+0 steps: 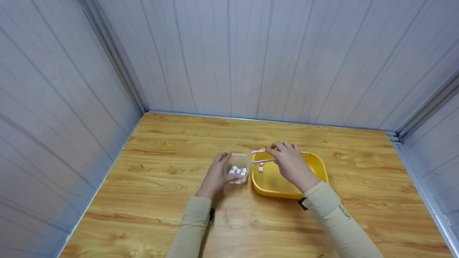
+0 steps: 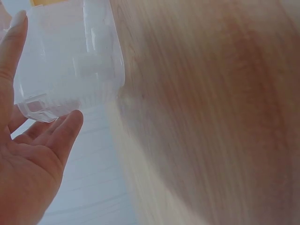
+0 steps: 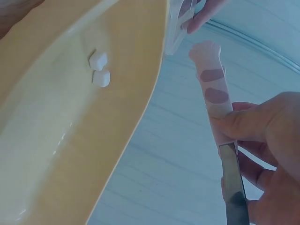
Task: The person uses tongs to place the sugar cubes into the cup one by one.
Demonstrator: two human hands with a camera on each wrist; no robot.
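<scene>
My left hand (image 1: 217,173) grips a clear plastic container (image 1: 241,160) by its sides, thumb at the near side and fingers at the far side. Several small white cubes (image 1: 238,171) lie inside it. In the left wrist view the container (image 2: 65,61) stands on the wooden surface. Above the yellow basin (image 1: 279,194), my right hand (image 1: 290,163) holds small tongs (image 1: 263,161) with pink arms spread apart and pointing toward the container. Their tip (image 3: 206,51) is shaped like a paw, and nothing shows between the arms. Two white cubes (image 3: 101,78) lie on the basin floor.
The container and basin stand side by side on a wood-grain table (image 1: 161,172). Pale panel walls (image 1: 233,64) rise behind and at both sides of the table.
</scene>
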